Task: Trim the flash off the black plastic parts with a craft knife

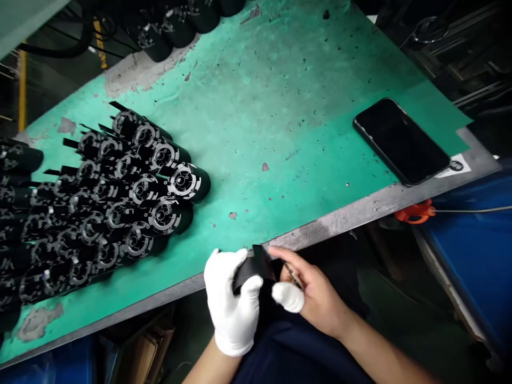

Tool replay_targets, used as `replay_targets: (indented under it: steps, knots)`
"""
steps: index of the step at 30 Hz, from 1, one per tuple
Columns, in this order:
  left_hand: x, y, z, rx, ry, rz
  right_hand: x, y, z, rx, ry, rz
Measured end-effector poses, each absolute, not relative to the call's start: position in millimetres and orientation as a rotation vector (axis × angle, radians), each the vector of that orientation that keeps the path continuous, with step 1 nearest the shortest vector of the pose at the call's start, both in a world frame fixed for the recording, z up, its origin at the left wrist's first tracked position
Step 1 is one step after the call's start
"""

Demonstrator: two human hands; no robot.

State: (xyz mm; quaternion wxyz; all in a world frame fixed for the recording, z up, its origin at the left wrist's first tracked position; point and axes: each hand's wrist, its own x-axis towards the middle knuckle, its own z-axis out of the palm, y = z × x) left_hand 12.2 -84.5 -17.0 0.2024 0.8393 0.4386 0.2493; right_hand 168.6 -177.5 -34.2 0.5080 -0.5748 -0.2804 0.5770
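Observation:
My left hand [232,304], in a white glove, is wrapped round a black cylindrical plastic part [256,268] at the table's front edge. The part's far end is partly hidden in shadow. Close on its right side is my right hand [314,293], bare except for a white cover on the thumb. Its fingers are closed on a thin pen-like tool [294,276], whose tip I cannot make out. The index finger reaches to the part's upper edge. Left of my hands, several similar black cylindrical parts [164,214] stand in rows on the green table [248,138].
A black phone [402,141] lies at the table's right. More black cylinders [176,26] stand along the far edge. Small dark shavings are scattered over the green top. Below the right edge are an orange-handled tool [416,212] and a blue bin [472,250]; cardboard [144,354] sits below left.

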Motion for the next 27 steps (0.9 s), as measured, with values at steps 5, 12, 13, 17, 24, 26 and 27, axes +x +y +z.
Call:
replay_targets:
  steps: [5, 12, 13, 17, 24, 26, 27]
  knots:
    - [12.7, -87.4, -0.3, 2.314, 1.302, 0.544, 161.6, -174.5, -35.4, -1.507, -0.757, 1.126]
    - [-18.4, -91.8, 52.0, 2.02, 1.005, 0.513, 159.9, -162.8, -18.6, -1.299, -0.678, 1.265]
    - [-19.8, -90.6, 55.4, 2.0, 1.0, 0.453, 154.9, -157.5, -14.8, -1.223, -0.679, 1.36]
    - [-14.5, -85.3, 57.8, 2.118, 1.122, 0.416, 137.3, -151.3, -10.7, -1.126, -0.697, 1.567]
    - [-5.1, -91.3, 25.3, 2.543, 1.512, 0.424, 150.9, -181.4, -34.9, -1.322, -0.581, 1.683]
    - [-4.8, -96.4, 16.2, 2.551, 1.508, 0.468, 151.7, -177.9, -34.1, -1.298, -0.663, 1.688]
    - [-4.6, -98.6, 13.1, 2.551, 1.502, 0.48, 151.0, -174.5, -33.0, -1.281, -0.69, 1.686]
